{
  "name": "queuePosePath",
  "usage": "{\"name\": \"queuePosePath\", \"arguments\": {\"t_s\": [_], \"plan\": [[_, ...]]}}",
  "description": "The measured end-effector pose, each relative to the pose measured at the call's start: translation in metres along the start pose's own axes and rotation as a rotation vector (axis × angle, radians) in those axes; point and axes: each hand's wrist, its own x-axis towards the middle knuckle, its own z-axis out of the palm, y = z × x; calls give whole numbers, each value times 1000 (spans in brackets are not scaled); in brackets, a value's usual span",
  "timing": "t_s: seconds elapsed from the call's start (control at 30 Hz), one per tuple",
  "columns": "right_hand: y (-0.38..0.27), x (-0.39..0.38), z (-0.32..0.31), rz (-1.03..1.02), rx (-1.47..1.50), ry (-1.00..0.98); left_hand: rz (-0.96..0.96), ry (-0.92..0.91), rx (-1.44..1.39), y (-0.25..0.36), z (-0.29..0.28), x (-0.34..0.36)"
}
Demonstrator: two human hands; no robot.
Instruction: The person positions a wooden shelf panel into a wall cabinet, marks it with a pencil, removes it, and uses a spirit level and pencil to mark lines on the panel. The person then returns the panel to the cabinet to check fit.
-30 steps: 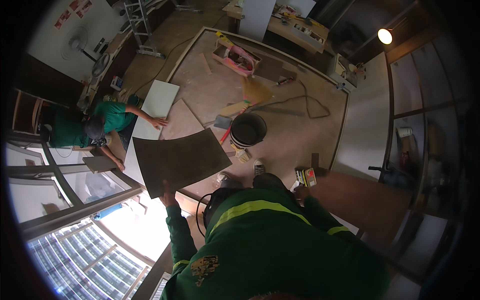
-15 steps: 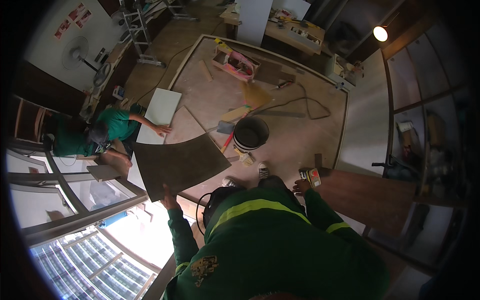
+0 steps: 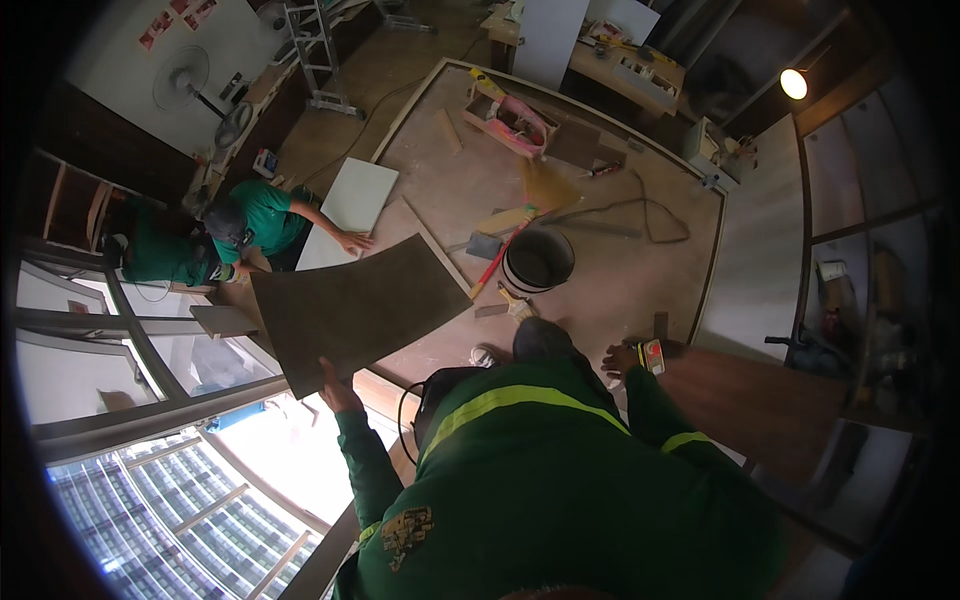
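Observation:
My left hand grips the near edge of a large, thin, dark brown sheet, thumb lying on its upper face. The sheet bows slightly and hides part of the pale boards beneath it. My right hand is low at my right side with its fingers apart, beside a small tin with a coloured label; nothing shows in its grasp. The tin is by the near edge of a brown wood panel. In front of my feet stand a black bucket and a paintbrush.
A co-worker in green crouches at the left, one hand on a white board. A broom, a red-handled tool and a pink tool tray lie ahead. Glazed frames line the left.
My view has shifted, and one leg has stepped forward toward the paintbrush. The dark sheet has swung slightly left in my left hand. My right hand has moved forward beside the tin.

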Motion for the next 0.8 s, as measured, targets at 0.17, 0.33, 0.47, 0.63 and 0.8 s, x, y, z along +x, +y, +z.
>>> {"name": "queuePosePath", "arguments": {"t_s": [0.17,0.33,0.47,0.63,0.8], "plan": [[-32,0,33,-95,-36,172,11,-17,-6,34,13,17],[-55,20,48,-79,-74,200,65,12,-13,38,20,44],[-89,46,61,-84,-102,219,92,12,-74,35,24,73],[-191,82,77,-95,-117,264,93,128,-46,56,81,110],[-316,131,88,-96,-88,258,190,118,40,63,196,195]]}}
